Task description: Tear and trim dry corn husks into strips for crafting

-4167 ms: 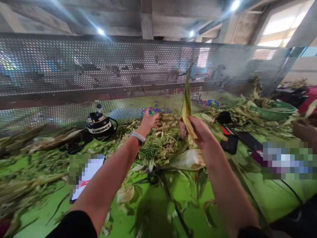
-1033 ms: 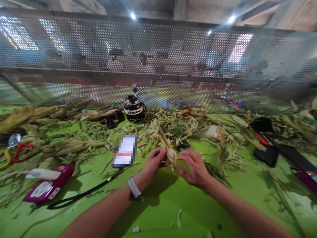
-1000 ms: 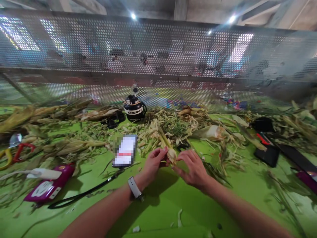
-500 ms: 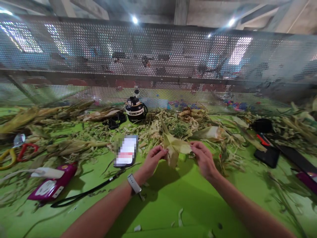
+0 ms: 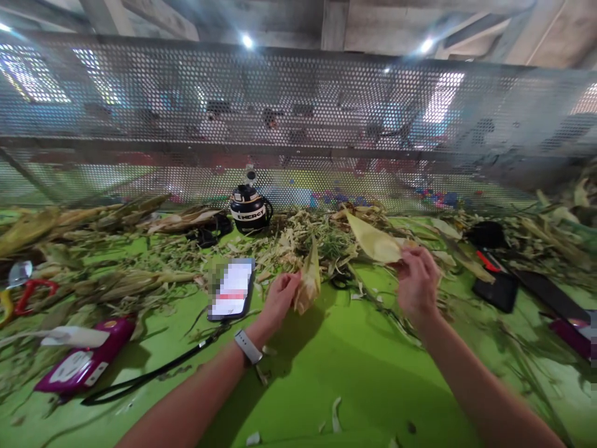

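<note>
My left hand (image 5: 280,298), with a grey watch on its wrist, is closed on a small corn cob still wrapped in husk (image 5: 308,283), held just above the green table (image 5: 326,373). My right hand (image 5: 416,281) is raised to the right of it, fingers pinched on a pale yellow husk leaf (image 5: 373,239) that has come away from the cob. A pile of husks and green scraps (image 5: 326,239) lies just beyond both hands.
A phone (image 5: 232,290) lies left of my left hand, with a black cord trailing toward me. A black mug (image 5: 247,211) stands by the perforated metal screen (image 5: 298,124). A magenta device (image 5: 79,364) and scissors lie at left. Black cases (image 5: 497,289) lie at right.
My right hand has pulled a husk leaf off the cob and carried it up and to the right. My left hand has kept hold of the cob.
</note>
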A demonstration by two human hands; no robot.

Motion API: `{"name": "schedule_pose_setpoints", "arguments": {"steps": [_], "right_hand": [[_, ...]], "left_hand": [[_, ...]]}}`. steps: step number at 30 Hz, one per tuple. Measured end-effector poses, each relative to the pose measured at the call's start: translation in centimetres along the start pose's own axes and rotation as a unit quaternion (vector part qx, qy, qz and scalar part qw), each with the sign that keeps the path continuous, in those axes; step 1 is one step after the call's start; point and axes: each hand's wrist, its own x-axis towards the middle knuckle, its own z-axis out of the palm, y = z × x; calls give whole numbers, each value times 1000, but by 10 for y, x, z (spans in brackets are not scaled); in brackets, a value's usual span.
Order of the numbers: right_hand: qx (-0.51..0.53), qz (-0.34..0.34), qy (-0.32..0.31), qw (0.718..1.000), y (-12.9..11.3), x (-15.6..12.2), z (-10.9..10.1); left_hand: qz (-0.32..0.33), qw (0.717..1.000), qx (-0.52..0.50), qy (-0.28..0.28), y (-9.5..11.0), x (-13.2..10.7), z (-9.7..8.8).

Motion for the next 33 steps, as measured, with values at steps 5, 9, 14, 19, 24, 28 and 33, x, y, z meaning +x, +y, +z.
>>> {"name": "schedule_pose_setpoints", "arguments": {"steps": [5,9,14,19,24,28,33], "right_hand": [[-235,-314,-170,904,-1,-36,5],[-296,-439,-390,754,6,-64,11],[-232,-321,-334,855,-1,-69,24],[-214,-41,-333,917,2,-66,37],[-140,79,-305,939,12,-69,40],[-82,137,-297,941,13,-68,41],[6,273,-305,912,9,-61,40]], "left_hand": [[150,986,70,7,16,-19,2],[30,984,-93,-151,18,-31,12],[-20,986,-121,-110,12,-31,19],[43,989,-18,-138,11,-37,22],[17,981,9,-195,13,-43,22],[12,974,-7,-226,12,-41,21],[-50,972,-26,-228,8,-39,21]]}}
